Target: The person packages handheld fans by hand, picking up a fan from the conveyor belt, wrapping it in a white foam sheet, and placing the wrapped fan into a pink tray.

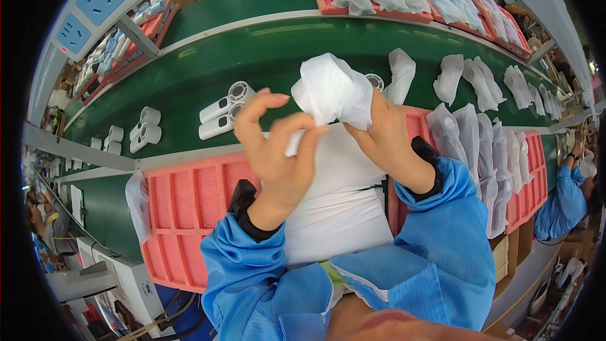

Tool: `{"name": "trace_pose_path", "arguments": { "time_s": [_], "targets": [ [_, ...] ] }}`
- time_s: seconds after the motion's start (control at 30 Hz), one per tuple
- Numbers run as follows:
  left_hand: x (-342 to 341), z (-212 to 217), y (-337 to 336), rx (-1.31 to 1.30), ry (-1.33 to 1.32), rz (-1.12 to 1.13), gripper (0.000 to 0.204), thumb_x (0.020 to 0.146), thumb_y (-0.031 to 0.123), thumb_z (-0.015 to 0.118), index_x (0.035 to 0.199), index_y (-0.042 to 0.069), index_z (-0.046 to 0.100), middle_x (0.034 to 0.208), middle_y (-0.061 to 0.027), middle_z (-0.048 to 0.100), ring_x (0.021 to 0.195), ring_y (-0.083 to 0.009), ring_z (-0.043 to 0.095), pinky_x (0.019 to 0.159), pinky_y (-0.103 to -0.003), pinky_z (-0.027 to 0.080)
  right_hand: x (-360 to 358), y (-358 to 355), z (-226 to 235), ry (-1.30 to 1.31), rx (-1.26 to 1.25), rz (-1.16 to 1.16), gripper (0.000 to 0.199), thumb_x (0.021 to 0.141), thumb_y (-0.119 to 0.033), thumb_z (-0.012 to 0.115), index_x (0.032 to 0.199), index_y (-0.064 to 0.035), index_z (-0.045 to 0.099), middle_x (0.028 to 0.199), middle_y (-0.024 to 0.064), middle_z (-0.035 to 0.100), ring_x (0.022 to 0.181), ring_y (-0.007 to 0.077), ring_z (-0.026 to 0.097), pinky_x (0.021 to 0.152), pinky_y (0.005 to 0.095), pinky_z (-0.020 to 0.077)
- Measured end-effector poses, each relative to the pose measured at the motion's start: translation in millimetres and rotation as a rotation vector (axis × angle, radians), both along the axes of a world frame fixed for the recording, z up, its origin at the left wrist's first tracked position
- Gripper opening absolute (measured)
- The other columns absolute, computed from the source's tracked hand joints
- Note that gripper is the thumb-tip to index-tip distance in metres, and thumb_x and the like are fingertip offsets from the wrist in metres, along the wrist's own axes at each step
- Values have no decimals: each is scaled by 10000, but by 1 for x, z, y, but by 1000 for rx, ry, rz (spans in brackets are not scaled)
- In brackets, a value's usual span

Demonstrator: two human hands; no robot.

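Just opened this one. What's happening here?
A person in blue sleeves is handling a white bag. The right hand grips its right side; the left hand is at its lower left edge, exact contact unclear. Bare white devices lie leftward on the green surface, bagged pieces rightward. More bagged pieces lie across the right-hand pink tray.

The bag is white, thin and soft, its bulging body creased across the surface. It is held aloft at the far end of the white stack, not laid flat. One edge hangs in a loose point toward the stack. Whether anything fills the bag cannot be told.
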State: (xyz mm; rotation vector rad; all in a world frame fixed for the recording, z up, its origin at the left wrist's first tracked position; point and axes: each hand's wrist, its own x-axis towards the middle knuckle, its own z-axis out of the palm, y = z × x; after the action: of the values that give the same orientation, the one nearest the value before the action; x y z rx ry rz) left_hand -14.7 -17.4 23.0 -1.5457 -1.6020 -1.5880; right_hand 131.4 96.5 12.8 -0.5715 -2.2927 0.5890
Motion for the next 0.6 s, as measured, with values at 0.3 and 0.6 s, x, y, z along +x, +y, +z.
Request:
{"name": "trace_pose_path", "arguments": {
  "time_s": [0.3,0.6],
  "targets": [
    [-43,-1,14,-60,-499,-53,111,787,19,709,860,42,629,954,-83,590,854,-205,571,740,-284,448,-19,43,-14,-219,-790,435,356,899,-195,673,1157,6,534,942,111,643,921,164,638,780,314,495],
    [49,-73,32,-541,-23,-336,241,751,124,741,944,56,615,909,-106,585,806,-284,607,662,-374,487,-137,96,-103,-697,-448,-129,659,846,-497,635,1153,81,565,1143,277,600,1051,408,589,923,445,464]
  ]
}}
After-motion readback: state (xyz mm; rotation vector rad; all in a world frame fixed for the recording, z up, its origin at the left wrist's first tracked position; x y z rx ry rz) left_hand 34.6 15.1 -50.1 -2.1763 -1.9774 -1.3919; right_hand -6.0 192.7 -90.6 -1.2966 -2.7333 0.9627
